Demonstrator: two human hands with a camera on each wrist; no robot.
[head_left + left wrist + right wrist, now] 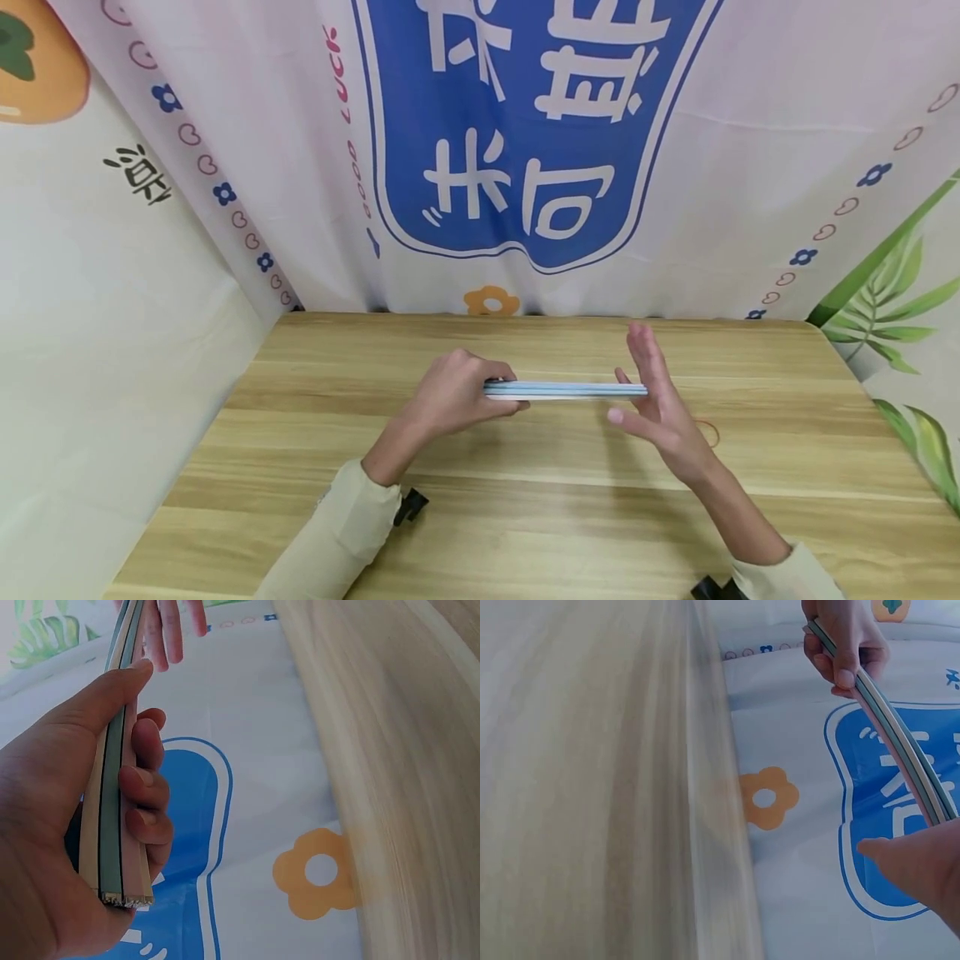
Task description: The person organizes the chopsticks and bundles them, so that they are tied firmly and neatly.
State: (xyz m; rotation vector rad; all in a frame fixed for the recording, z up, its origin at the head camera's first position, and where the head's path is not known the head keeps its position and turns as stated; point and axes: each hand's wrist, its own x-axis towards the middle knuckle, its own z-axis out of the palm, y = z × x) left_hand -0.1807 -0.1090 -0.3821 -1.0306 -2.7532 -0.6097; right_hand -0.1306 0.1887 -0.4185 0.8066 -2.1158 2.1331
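A bundle of long, slim pastel sticks (566, 390) lies level above the wooden table, in strips of green, pink and beige. My left hand (465, 387) grips its left end. In the left wrist view, the thumb lies along one side and the fingers (146, 784) curl round the other, with the near ends of the sticks bare. My right hand (660, 408) stands upright at the other end, its fingers straight and its thumb apart. The bundle's right end meets the palm; whether it presses there I cannot tell.
A thin, orange-brown loop like a rubber band (708, 433) lies on the wooden table (525, 517) beside my right wrist. Behind the table's far edge hangs a printed cloth (712, 208) with a blue panel. Another pale cloth (112, 333) hangs at the left.
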